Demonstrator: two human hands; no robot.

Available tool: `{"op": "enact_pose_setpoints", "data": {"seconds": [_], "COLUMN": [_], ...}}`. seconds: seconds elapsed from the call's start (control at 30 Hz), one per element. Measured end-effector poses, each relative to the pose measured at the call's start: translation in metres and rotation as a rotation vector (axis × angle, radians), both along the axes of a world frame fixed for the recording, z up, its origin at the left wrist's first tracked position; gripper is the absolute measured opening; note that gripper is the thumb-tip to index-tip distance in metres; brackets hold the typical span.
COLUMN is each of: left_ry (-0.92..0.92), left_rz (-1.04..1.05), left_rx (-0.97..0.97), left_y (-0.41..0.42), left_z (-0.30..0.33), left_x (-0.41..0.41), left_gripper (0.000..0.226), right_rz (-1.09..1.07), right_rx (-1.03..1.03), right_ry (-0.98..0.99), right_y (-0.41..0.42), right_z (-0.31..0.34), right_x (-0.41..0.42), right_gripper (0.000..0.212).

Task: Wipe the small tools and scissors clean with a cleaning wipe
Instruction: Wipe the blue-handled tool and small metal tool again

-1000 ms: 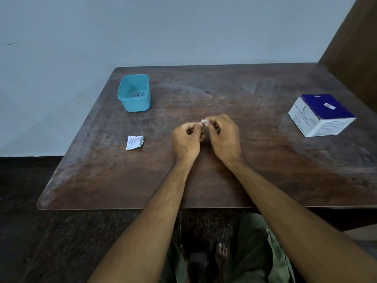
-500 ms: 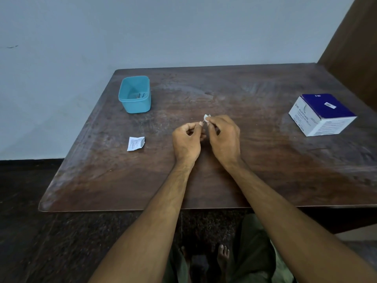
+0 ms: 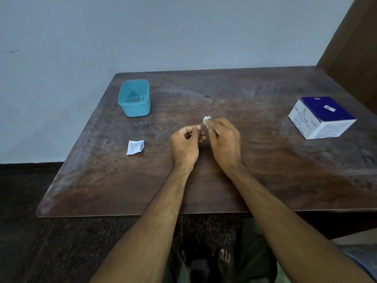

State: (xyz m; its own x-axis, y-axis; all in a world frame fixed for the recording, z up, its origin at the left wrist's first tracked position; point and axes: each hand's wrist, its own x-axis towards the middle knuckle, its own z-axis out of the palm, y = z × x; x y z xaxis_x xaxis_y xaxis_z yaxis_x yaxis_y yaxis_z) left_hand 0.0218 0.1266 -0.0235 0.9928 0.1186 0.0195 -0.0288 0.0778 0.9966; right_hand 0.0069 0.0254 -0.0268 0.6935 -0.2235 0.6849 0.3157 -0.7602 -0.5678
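Both hands meet over the middle of the brown table (image 3: 265,180). My left hand (image 3: 184,145) pinches a thin small metal tool (image 3: 202,125) between thumb and forefinger. My right hand (image 3: 224,142) pinches a small white cleaning wipe (image 3: 206,120) folded round the far end of that tool. Most of the tool is hidden by fingers and wipe. A teal plastic box (image 3: 135,99) at the far left of the table holds thin dark tools (image 3: 140,98).
A torn white wipe sachet (image 3: 135,147) lies on the table left of my hands. A blue and white box of swabs (image 3: 321,117) stands at the right. A wall runs behind the table, and a brown panel rises at the far right.
My right hand has slid the wipe away from my left hand, up and to the right along the tool. A short bare stretch of tool now shows between the hands.
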Motion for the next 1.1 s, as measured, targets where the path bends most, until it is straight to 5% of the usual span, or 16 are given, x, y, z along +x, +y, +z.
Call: {"op": "enact_pose_setpoints", "data": {"seconds": [0.1,0.23,0.4,0.53,0.67,1.1], "left_ry": [-0.01,-0.005,-0.035,-0.051,-0.059,-0.033], "left_rz": [-0.005,-0.009,0.001,0.011,-0.003,-0.035], "left_rx": [0.003,-0.05,-0.042,-0.022,-0.076,-0.169], "left_y": [-0.0004,0.0006,-0.0018,0.0005,-0.0001,0.004], "left_z": [-0.0005,-0.0017,-0.0003,-0.0047,-0.0029,-0.0013], "left_x": [0.0004,0.0025,0.0005,0.0035,0.0015,0.0042], "left_gripper": [0.008,0.006,0.013,0.013,0.019,0.017], "right_rz": [-0.071,0.088,-0.063,0.107,-0.016,0.065], "right_rx": [0.089,-0.044,0.055,-0.061,0.066,-0.07], "right_ry": [-0.016,0.096,0.031,0.094,0.035,-0.02], "right_y": [-0.0022,0.0038,-0.0023,0.0038,-0.0027,0.003], "right_z": [0.0029,0.0009,0.0026,0.0003,0.0009,-0.0013], "right_x": [0.0016,-0.0043,0.0017,-0.0025,0.0035,0.0], "right_gripper": [0.016,0.018,0.02,0.02,0.023,0.02]}}
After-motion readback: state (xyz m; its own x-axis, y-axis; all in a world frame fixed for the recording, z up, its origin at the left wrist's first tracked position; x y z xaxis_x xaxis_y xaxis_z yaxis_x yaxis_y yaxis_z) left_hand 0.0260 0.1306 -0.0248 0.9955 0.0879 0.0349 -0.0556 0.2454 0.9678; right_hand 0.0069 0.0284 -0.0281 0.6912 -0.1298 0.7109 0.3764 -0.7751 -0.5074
